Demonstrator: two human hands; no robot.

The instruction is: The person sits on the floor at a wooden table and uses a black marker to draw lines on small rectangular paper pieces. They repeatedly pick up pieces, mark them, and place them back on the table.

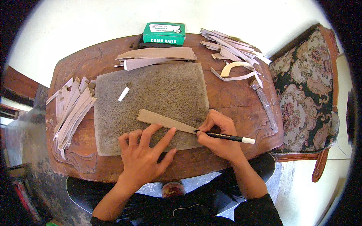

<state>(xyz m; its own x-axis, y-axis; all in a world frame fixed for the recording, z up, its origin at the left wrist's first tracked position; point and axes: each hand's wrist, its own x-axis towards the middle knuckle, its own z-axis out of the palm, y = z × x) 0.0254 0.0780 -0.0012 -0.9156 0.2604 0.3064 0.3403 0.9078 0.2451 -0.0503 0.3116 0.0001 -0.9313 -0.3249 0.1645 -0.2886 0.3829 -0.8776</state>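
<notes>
Head view: spread left hand (141, 156) touches one strip (155, 118), right hand (223, 147) clamps one black marker (227, 137), one cap (123, 94) lies beyond.

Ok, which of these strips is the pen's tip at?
The tapering strip lying slantwise by itself on the speckled mat, touched by the left hand; the others are bunched in piles.

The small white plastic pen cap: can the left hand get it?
Probably yes: only speckled grey mat lies between the left hand and the cap, though that hand touches a flat, tan, tapered strip.
</notes>
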